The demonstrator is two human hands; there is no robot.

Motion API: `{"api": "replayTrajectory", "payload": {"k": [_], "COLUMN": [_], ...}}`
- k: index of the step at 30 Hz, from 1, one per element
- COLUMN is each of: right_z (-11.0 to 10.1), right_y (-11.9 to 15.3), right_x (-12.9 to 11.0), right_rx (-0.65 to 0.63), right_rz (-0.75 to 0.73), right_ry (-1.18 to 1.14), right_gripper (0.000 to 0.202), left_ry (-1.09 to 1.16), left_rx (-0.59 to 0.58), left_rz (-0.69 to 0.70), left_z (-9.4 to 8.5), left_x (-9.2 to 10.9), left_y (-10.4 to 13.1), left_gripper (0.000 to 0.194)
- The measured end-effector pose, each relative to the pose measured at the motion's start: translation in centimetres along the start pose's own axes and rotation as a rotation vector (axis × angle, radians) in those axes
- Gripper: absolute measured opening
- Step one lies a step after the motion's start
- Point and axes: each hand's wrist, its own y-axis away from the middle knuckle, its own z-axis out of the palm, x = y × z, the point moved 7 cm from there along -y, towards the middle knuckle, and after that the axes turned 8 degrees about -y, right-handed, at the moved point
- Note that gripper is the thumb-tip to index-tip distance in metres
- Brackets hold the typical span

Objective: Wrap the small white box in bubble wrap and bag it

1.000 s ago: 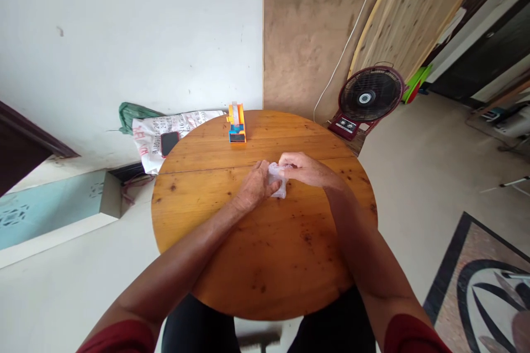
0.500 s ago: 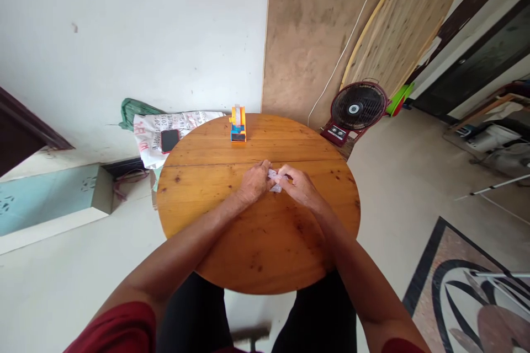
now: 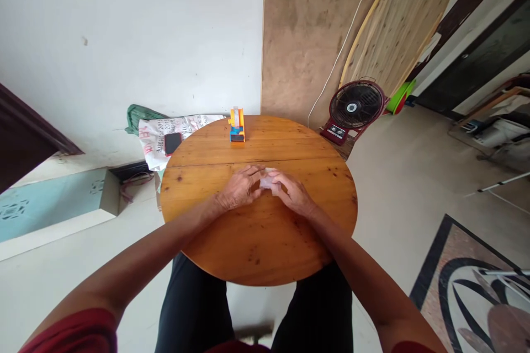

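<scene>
A small whitish, crumpled-looking piece of thin plastic or paper (image 3: 267, 182) is between my hands, over the middle of the round wooden table; its exact kind cannot be made out. My left hand (image 3: 242, 187) holds its left side, thumb at the near edge and fingers at the far edge. On the other side, my right hand (image 3: 293, 194) grips it between thumb and bent fingers. Parts of the piece are hidden by the fingertips.
An orange and blue tape dispenser (image 3: 237, 126) stands near the far edge of the wooden table (image 3: 252, 242). Beyond the left edge, a dark phone (image 3: 173, 144) rests on a printed white sack (image 3: 153, 160). A dark red fan (image 3: 351, 107) stands behind at right.
My left hand has shifted left and its fingers have spread from a tight pinch. More of the whitish piece now shows, looking flatter. The right hand stays near its place, slightly lower.
</scene>
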Motion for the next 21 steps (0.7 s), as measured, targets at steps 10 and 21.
{"api": "replayTrajectory", "payload": {"k": [10,21], "right_z": [0.7,0.7], "right_y": [1.6,1.8], "right_x": [0.0,0.9], "right_rx": [-0.149,-0.119], "right_rz": [-0.172,-0.180], "right_ry": [0.313,0.277], "right_gripper": [0.034,0.035], "left_ry": [-0.040,0.113], "left_rx": [-0.024,-0.059], "left_rz": [0.069,0.056], "left_z": [-0.1,3.8], "left_x": [0.2,-0.3], "left_y": [0.2,-1.2], "left_gripper": [0.063,0.071]}}
